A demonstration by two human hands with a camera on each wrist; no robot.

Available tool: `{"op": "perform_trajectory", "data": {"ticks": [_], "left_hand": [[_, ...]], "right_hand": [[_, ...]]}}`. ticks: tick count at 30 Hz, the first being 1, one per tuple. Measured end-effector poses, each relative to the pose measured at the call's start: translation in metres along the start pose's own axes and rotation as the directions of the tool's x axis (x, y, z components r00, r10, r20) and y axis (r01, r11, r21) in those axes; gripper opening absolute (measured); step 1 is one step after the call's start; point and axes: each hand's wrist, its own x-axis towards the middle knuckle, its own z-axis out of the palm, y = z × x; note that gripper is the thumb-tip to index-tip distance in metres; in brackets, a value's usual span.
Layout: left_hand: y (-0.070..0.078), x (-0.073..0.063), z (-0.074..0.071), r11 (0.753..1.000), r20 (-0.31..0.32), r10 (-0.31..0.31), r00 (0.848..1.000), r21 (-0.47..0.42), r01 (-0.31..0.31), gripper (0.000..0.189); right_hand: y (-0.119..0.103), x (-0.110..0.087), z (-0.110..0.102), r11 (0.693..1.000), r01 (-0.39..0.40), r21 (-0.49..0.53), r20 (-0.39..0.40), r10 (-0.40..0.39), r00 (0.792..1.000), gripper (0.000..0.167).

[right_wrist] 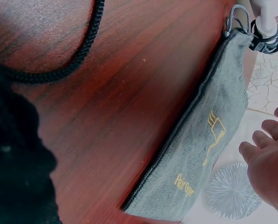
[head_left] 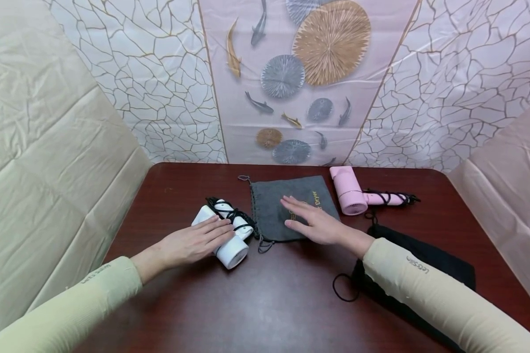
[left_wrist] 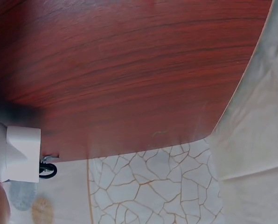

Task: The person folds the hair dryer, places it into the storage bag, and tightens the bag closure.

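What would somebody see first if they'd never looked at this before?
Probably the pink hair dryer, lying toward the back of the dark red table, to the right of the gray pouch with gold print. Next, perhaps the white hair dryer under the person's left hand, left of that pouch. The big golden circle high on the patterned backdrop would likely stand out too.

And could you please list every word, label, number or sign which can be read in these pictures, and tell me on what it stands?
"Hair Dryer": gold letters on the grey pouch, below a gold line drawing.
Lettering on the right sleeve: too small to read surely.
Lettering on the left sleeve: too blurred to read.
I can make out no numbers.
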Motion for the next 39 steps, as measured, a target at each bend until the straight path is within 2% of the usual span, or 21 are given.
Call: {"op": "perform_trajectory", "data": {"ticks": [4, 13, 21, 25, 29, 33, 36, 39], "left_hand": [[-0.001, -0.004, 0.003, 1.000, 0.036, -0.004, 0.999, -0.001, 0.004, 0.043], [-0.008, -0.012, 0.006, 0.999, 0.091, 0.016, 0.996, 0.046, -0.020, 0.049], [-0.013, -0.018, 0.002, 0.998, 0.077, 0.012, 0.997, 0.065, -0.017, 0.044], [-0.012, -0.019, 0.000, 0.996, 0.060, -0.005, 0.998, 0.088, 0.000, 0.048], [-0.011, -0.021, 0.000, 0.997, 0.073, -0.052, 0.996, 0.066, 0.047, 0.046], [-0.008, -0.024, -0.004, 0.991, 0.106, -0.131, 0.986, -0.007, 0.132, 0.077], [-0.005, -0.024, -0.011, 0.974, 0.146, -0.206, 0.968, -0.064, 0.217, 0.093], [-0.001, -0.023, -0.019, 0.942, 0.190, -0.297, 0.936, -0.104, 0.320, 0.098]], "right_hand": [[0.001, -0.001, 0.001, 1.000, -0.005, 0.004, 0.013, 0.005, 1.000, 0.064], [0.002, -0.004, 0.001, 1.000, -0.006, 0.014, 0.040, 0.006, 0.999, 0.065], [0.002, -0.005, -0.002, 1.000, 0.016, -0.013, 0.040, -0.015, 0.999, 0.064], [0.002, -0.003, -0.004, 1.000, 0.003, -0.016, 0.052, -0.002, 0.999, 0.065], [0.000, 0.000, -0.006, 1.000, -0.003, -0.024, 0.052, 0.004, 0.999, 0.064], [-0.001, 0.004, -0.008, 0.999, 0.007, -0.042, 0.044, -0.005, 0.999, 0.064], [-0.001, 0.008, -0.010, 0.998, 0.004, -0.060, 0.035, -0.002, 0.999, 0.063], [-0.002, 0.015, -0.012, 0.997, -0.011, -0.079, 0.038, 0.014, 0.999, 0.062]]}}
